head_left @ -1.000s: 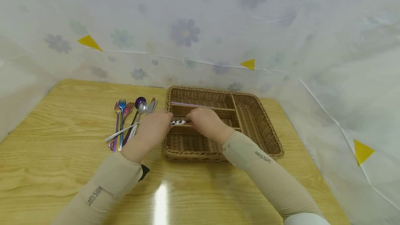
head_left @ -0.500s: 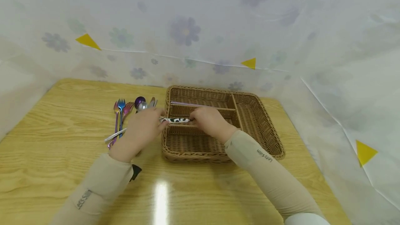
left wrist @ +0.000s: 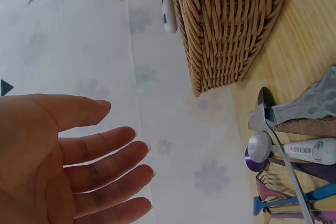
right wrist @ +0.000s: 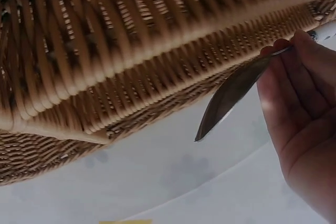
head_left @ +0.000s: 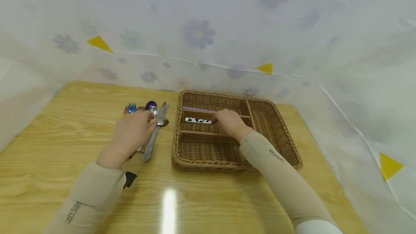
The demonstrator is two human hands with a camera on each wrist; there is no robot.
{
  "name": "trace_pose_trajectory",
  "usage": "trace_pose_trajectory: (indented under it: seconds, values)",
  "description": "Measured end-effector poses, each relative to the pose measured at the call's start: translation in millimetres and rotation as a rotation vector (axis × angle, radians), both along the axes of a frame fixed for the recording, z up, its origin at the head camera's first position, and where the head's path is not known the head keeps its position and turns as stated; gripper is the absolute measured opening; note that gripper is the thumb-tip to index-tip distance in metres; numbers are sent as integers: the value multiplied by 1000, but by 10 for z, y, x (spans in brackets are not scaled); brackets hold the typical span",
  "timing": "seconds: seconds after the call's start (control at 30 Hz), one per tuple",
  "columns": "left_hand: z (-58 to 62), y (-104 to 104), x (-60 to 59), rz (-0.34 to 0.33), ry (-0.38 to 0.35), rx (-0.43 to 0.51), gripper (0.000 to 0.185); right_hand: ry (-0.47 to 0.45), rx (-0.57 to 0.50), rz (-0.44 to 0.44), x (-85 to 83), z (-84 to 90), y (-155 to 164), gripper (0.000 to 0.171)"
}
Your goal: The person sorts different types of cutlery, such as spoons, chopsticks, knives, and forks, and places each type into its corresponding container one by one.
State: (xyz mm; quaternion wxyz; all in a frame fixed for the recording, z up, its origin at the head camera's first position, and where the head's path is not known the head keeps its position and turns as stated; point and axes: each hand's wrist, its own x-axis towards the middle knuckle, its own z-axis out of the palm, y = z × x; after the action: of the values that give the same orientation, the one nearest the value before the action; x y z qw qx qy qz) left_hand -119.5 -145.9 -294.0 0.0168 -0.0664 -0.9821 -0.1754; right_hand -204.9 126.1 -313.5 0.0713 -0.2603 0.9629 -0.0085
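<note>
Wicker tray [head_left: 286, 143]: right hand [head_left: 229, 122] pinching cow-patterned knife [head_left: 198, 120], seemingly mid-compartment; left hand [head_left: 131, 134] slack-fingered over cutlery [head_left: 156, 125].

A wooden table [head_left: 65, 125] carries a wicker basket [head_left: 279, 143] and loose cutlery [head_left: 156, 133].

- One wicker basket [head_left: 279, 143], four compartments.
- Two hands: left hand [head_left: 130, 134], right hand [head_left: 230, 122].
- One cow-patterned knife [head_left: 198, 120].
- One pink straw [head_left: 198, 109].
- Several loose utensils [head_left: 156, 125] on the tabletop [head_left: 65, 129]; exact count unclear.
</note>
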Motion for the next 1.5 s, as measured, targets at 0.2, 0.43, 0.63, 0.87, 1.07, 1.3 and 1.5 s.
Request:
trace_pose_trajectory:
  seconds: [0.2,0.43,0.63,0.87,1.07,1.3,1.5]
  values:
    - [-17,-45,24,18,-8,18,28,-26,44,-6,-101,-99,24,20]
    - [-55,-104,58,24,26,19,27,-53,67,-14,-226,-222,11,19]
    - [-76,-171,61,47,28,-15,23,-72,114,-38,-332,-319,47,17]
    - [-72,-216,60,48,21,-16,24,-64,136,-42,-412,-408,85,16]
    - [-63,-249,61,61,11,-28,24,-107,138,-54,-409,-444,47,16]
    - [-123,-282,30,76,-5,-42,23,-71,168,-18,-423,-513,32,14]
    - [-202,-332,-18,81,-12,-57,20,-77,145,-16,-436,-514,23,16]
